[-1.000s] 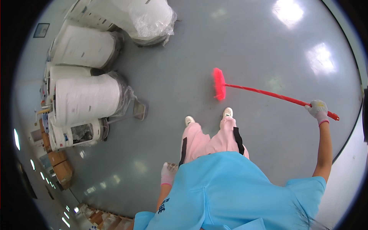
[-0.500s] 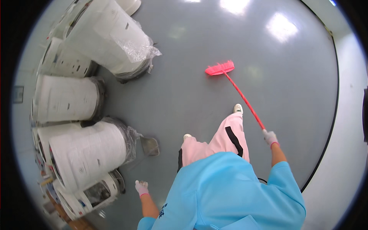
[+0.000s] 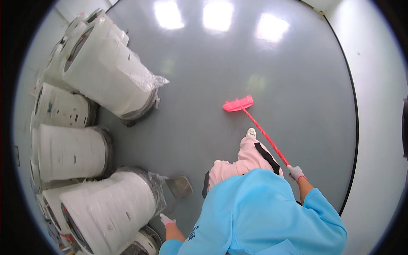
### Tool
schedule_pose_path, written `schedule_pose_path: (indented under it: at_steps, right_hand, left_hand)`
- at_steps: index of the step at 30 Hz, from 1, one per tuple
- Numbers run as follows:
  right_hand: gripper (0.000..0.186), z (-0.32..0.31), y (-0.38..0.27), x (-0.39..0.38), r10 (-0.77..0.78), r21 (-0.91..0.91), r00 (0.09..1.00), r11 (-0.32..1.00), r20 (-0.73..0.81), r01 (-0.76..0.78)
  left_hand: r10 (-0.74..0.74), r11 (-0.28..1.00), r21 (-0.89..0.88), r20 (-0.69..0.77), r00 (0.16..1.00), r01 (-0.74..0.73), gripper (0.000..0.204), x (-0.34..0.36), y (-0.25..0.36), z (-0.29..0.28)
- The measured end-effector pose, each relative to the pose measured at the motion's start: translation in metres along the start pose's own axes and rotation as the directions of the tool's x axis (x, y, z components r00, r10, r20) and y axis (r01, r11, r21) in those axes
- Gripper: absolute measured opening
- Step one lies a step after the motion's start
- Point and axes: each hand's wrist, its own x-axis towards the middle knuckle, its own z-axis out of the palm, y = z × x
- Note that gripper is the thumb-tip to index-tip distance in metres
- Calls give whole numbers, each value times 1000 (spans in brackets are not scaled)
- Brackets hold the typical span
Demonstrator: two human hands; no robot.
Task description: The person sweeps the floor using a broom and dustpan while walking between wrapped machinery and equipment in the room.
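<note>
My right hand [image 3: 296, 172], in a white glove with a pink cuff, is closed round the upper end of a broom's red handle [image 3: 268, 139]. The handle slants forward and left to the pink broom head [image 3: 238, 104], whose bristles are at the grey floor ahead of my feet. Down at my left side hangs my left hand [image 3: 167, 219], gloved the same way, its fingers loosely apart with nothing visible in them. It is beside a film-wrapped white machine [image 3: 108, 208] and near a grey scoop-shaped thing [image 3: 180, 187] that I cannot name for sure.
Several large white rounded machines [image 3: 72, 151] stand in a row along the left, some with loose clear film [image 3: 148, 80] sticking out over the floor. A white wall [image 3: 376, 106] with a dark base edge runs along the right. Ceiling lights reflect off the grey floor [image 3: 195, 72].
My view has shifted, and the machines and the grey scoop-shaped thing appear lower in it. The broom head appears nearer to my feet. My right hand has kept its grip on the handle.
</note>
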Motion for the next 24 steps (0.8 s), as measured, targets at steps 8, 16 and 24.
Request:
schedule_pose_path:
  at_steps: [8, 16, 24]
  right_hand:
    - [49, 1, -4, -8, 0, -61, 999, 998, -35, -2]
    - [48, -8, -22, -14, 16, -56, 1000, 998, -15, -16]
    - [48, -13, -24, -3, -65, -81, 997, 994, 52, 69]
  left_hand:
    - [37, 930, 299, -653, 756, 213, 66, 9, -11, 12]
    - [-245, 961, -163, -123, 962, 224, 82, 45, -29, -23]
    - [-164, 932, -311, 103, 981, 188, 83, -10, -16, 7]
